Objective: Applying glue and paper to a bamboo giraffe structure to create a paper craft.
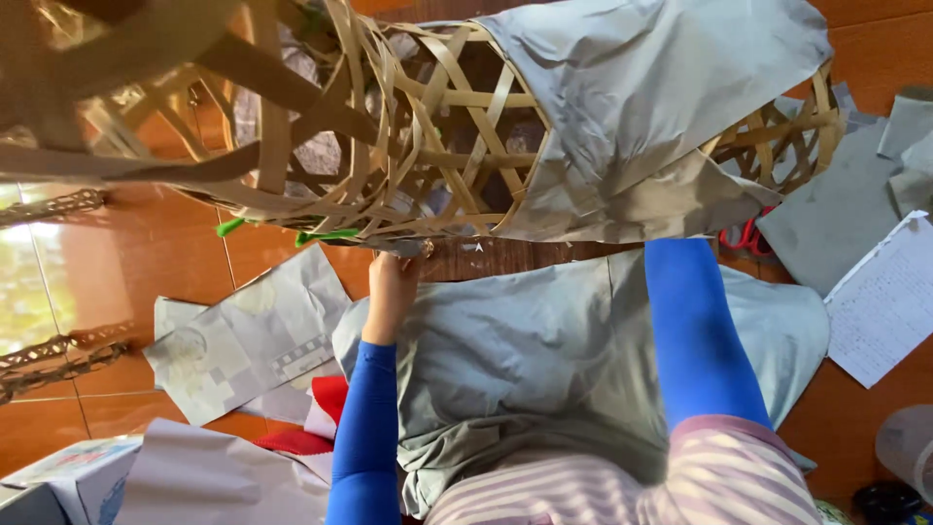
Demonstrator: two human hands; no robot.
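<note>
A large open-weave bamboo frame (428,136) stretches across the top of the view, held above my lap. Grey paper (641,107) covers its right part. My left hand (389,287), in a blue sleeve, reaches up and grips the frame's lower rim near the middle. My right arm (695,331), also in a blue sleeve, rises to the lower edge of the grey paper. The right hand itself is hidden behind that paper. Small green ties (326,235) hang from the frame's lower rim, left of my left hand.
A grey cloth (525,360) lies over my lap. Printed paper sheets (253,340) and a red piece (326,403) lie on the orange tiled floor at left. Grey sheets (836,209), a written white sheet (884,301) and red scissor handles (743,236) are at right.
</note>
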